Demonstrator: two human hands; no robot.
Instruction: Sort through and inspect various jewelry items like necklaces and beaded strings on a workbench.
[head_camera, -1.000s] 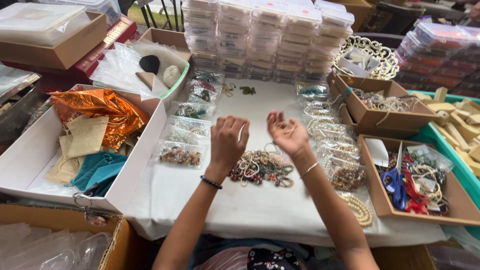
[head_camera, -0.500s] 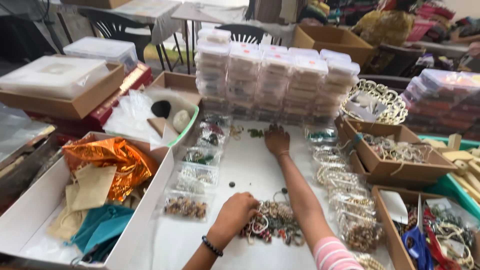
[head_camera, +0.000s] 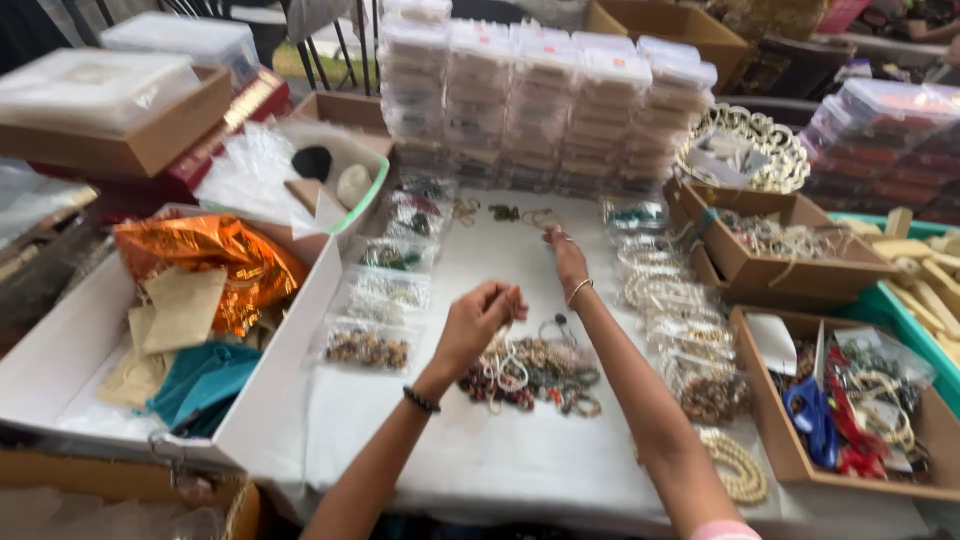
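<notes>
Left hand (head_camera: 478, 318) raised just above the pile of beaded bracelets (head_camera: 530, 372), fingers pinched together in a closed grip on something small; what it is, cannot tell. The pile lies mid tabletop (head_camera: 480, 460), on the white cloth, right below and beside that hand. A dark bead band sits on the left wrist.

Right hand (head_camera: 566, 253) stretched far forward over the cloth, palm down, fingers loosely spread, grip released, holding nothing. A thin bangle on that wrist. Just beyond its fingertips lie a few loose small pieces (head_camera: 505, 212), near the stacks of clear plastic boxes (head_camera: 545, 95) along the back edge.

Left of the pile: a column of small clear bags with beads (head_camera: 368, 347). Right of the forearm: another column of bagged bracelets (head_camera: 668, 320), and a pale bead strand (head_camera: 738, 468) near the front edge.

Far left: white shallow box (head_camera: 290, 360) holding an orange foil bag (head_camera: 215, 255), tan paper pieces and teal cloth (head_camera: 200, 380). Right: brown cardboard box (head_camera: 775, 430) with blue-handled scissors (head_camera: 812, 410) and tangled jewellery; a second brown box (head_camera: 745, 262) behind it, a white lacy basket (head_camera: 742, 148) further back.
</notes>
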